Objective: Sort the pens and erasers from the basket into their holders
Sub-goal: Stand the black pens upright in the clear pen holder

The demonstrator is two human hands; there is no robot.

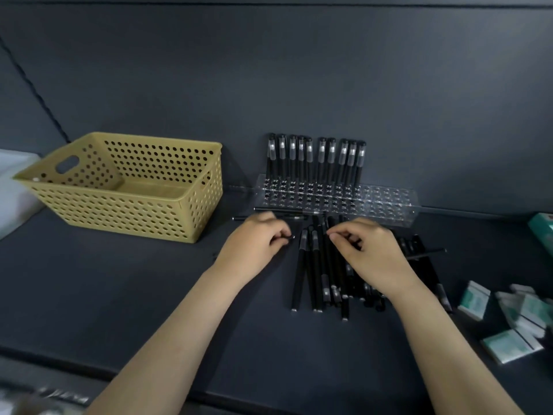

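- left hand [257, 239]: centre of frame, fingers curled, pinching the dark end of one of the loose pens [315, 271]; apart from the other hand.
- right hand [369, 250]: just right of centre, thumb and forefinger nipped on a pen at the top of the same heap; the rest of the grip is hidden.
- step in hand, as judged: lifting single pens for the rack. take one pen per hand, draw it free of the heap before raising it, turn it upright to match those already placed, and seat it in the next free hole beside the row.
- pen holder [338, 197]: clear drilled rack just above the hands. its back row carries the standing pens [314, 157], upright, over the left and middle part; the front rows and right-hand holes look vacant.
- basket [119, 187]: yellow, perforated, left of frame; nothing visible inside.
- erasers [475, 301]: green-and-white, loose on the surface at lower right, not yet sorted.
- green box [541, 232]: right edge, contents unseen; cannot tell whether it is the eraser holder.
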